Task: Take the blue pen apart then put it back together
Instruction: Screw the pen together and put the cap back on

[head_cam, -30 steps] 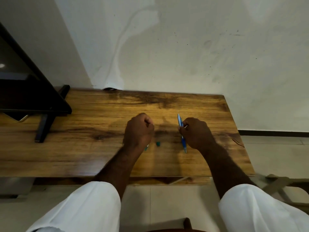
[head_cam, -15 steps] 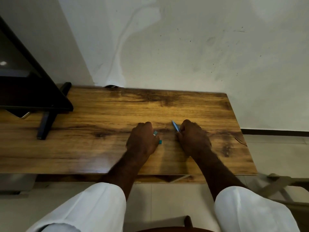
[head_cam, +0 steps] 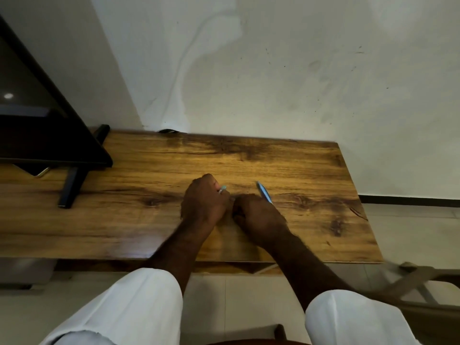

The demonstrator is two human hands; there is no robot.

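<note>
Two bare hands meet at the middle of a wooden table, each closed on a piece of the blue pen.

The left hand point(head_cam: 202, 202) is curled into a fist, pinching a small pale-blue pen piece point(head_cam: 222, 189) that pokes out at its upper right. The right hand point(head_cam: 258, 216), just beside it and lower right of centre, is closed around the slim blue pen barrel point(head_cam: 264, 192), which slants up and left out of the fist. The brown wood-grain table point(head_cam: 311, 170) spans the frame's middle; a black monitor on a stand point(head_cam: 49, 135) sits at the upper left.
</note>
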